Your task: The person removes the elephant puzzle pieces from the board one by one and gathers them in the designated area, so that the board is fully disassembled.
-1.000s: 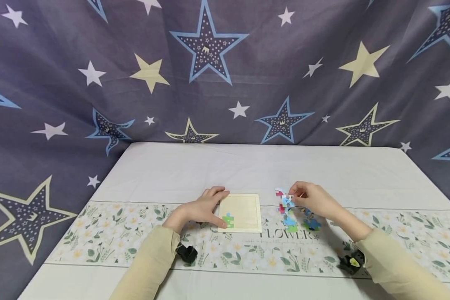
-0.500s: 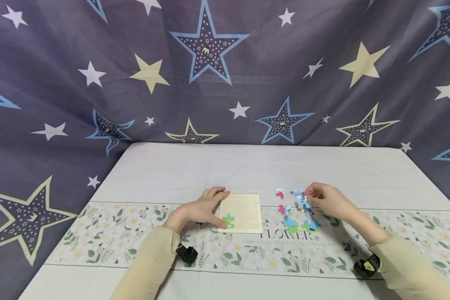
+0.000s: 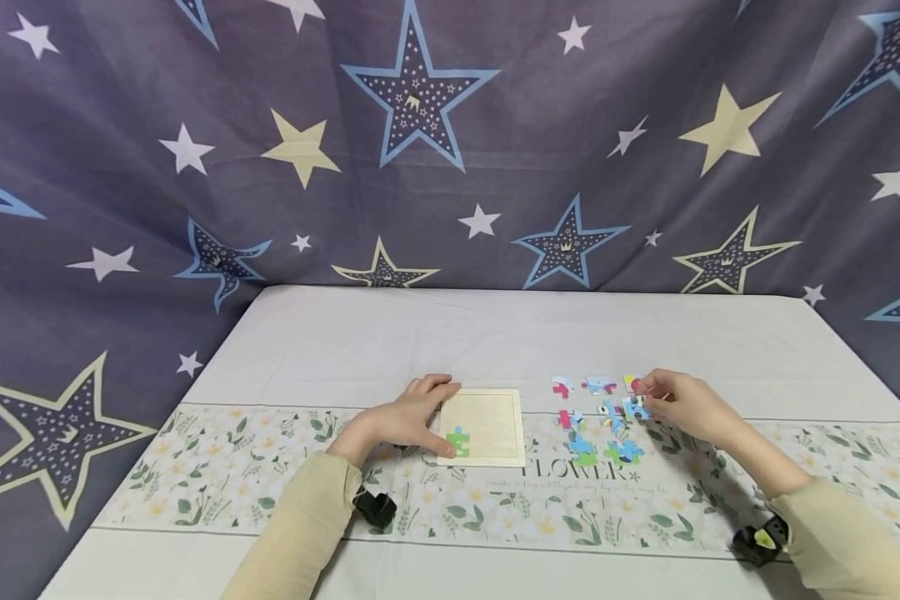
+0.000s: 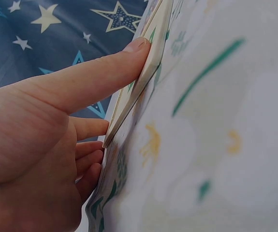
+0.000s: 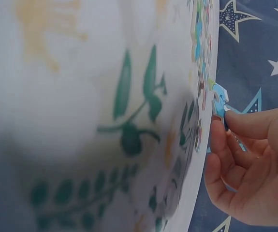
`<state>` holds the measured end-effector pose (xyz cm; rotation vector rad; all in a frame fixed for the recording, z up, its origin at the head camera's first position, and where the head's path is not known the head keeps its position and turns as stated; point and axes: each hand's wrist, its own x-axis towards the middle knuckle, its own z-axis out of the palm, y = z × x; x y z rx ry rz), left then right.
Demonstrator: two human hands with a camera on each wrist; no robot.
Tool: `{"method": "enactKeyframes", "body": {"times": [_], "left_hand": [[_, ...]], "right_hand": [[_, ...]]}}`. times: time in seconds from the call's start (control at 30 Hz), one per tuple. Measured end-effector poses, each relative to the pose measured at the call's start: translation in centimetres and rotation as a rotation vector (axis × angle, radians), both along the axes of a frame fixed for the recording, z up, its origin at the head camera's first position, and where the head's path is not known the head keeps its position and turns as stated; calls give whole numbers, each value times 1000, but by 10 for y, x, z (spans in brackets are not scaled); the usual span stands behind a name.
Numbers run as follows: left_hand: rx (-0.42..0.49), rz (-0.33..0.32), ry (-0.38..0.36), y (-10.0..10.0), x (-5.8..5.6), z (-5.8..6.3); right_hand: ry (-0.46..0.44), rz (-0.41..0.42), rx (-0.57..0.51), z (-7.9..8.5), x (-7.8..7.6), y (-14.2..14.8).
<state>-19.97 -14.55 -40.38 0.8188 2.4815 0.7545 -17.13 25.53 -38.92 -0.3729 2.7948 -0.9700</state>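
Note:
My left hand (image 3: 403, 417) rests at the left side of a pale wooden puzzle board (image 3: 487, 421), its thumb over the near-left corner. In the left wrist view the thumb (image 4: 100, 77) lies on the rim and the other fingers sit by the edge. One green puzzle piece (image 3: 458, 442) lies inside the board at its near-left corner. My right hand (image 3: 686, 404) pinches a blue puzzle piece (image 3: 634, 407) between thumb and fingertips; the right wrist view shows this piece (image 5: 219, 99) tilted off the table. Right beside those fingertips lies a yellow-and-red piece (image 3: 632, 383), partly hidden.
Several loose puzzle pieces lie right of the board, among them a blue-and-green piece (image 3: 582, 450), a red-and-white piece (image 3: 562, 386) and a red-and-blue piece (image 3: 598, 385). A flowered runner (image 3: 255, 467) crosses the white tablecloth (image 3: 435, 333). Behind hangs a starry curtain (image 3: 450, 183).
My right hand has moved rightward with the blue puzzle piece, past the middle of the loose pieces to their right side. The left hand and the board have stayed in place.

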Motion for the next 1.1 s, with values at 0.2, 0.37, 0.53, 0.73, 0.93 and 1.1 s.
{"method": "enactKeyframes", "body": {"times": [0.2,0.37,0.53,0.73,0.93,1.1], "left_hand": [[6,0,-2,-1,0,0],[7,-1,-5,-1,0,-1],[9,-1,-3,-2,0,-2],[10,-3,-4,-2,-1,-4],[3,-3,3,-2,-2,-4],[4,3,0,-2,-2,-5]], "right_hand": [[-9,-10,19,-1,1,7],[-15,-14,22,-2,2,12],[-25,-19,33,-4,2,15],[-24,-7,33,-6,2,16],[-9,-7,33,-10,-1,19],[-2,-21,65,-12,-4,19]]}}
